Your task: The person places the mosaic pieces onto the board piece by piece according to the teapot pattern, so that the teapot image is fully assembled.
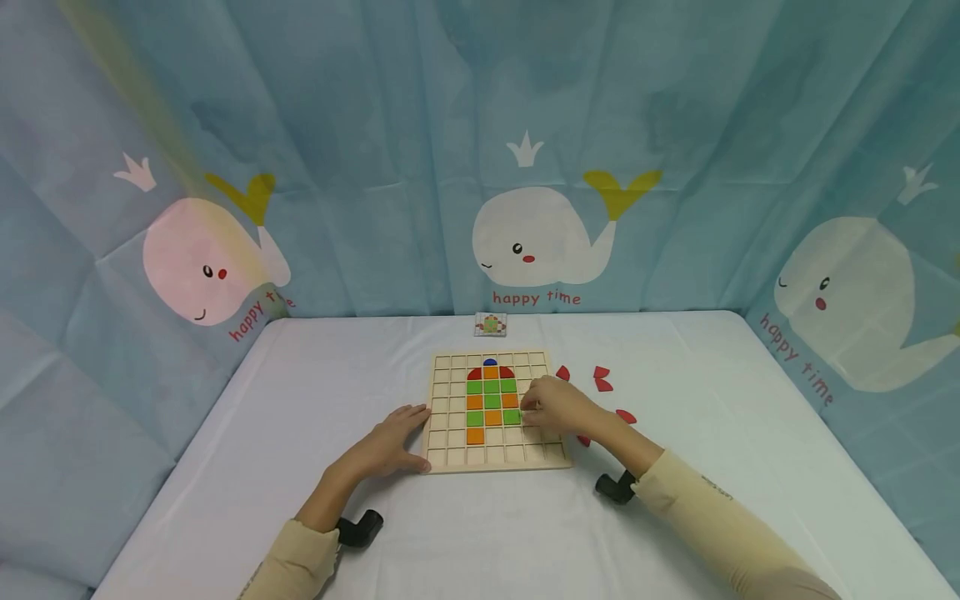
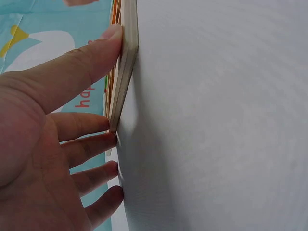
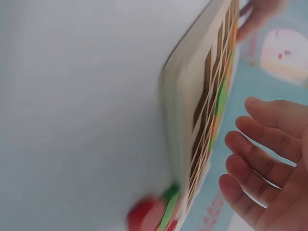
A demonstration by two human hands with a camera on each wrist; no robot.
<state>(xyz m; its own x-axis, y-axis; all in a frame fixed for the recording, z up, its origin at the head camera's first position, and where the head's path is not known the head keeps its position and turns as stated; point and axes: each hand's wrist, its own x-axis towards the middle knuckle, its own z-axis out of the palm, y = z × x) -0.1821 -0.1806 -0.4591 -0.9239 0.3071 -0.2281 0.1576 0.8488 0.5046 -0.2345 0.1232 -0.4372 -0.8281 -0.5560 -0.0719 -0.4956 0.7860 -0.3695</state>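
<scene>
A wooden grid board [image 1: 448,454] lies on the table, with orange squares [image 1: 475,436], green squares [image 1: 491,387], red curved pieces [image 1: 507,372] and a blue piece [image 1: 490,362] set in its cells. Along the board's left edge my left hand [image 1: 390,442] rests with fairly straight fingers; its thumb [image 2: 82,67] touches the rim in the left wrist view. Above the right part of the board hovers my right hand [image 1: 562,406]. In the right wrist view that hand [image 3: 269,159] has loosely bent fingers, apart from each other, and no piece shows between them.
Several loose red pieces [image 1: 603,373] lie right of the board, some partly behind the right hand and forearm. A small pattern card [image 1: 491,325] sits beyond the board near the table's back edge. Curtains with whale prints [image 1: 532,237] surround the white table [image 1: 300,375].
</scene>
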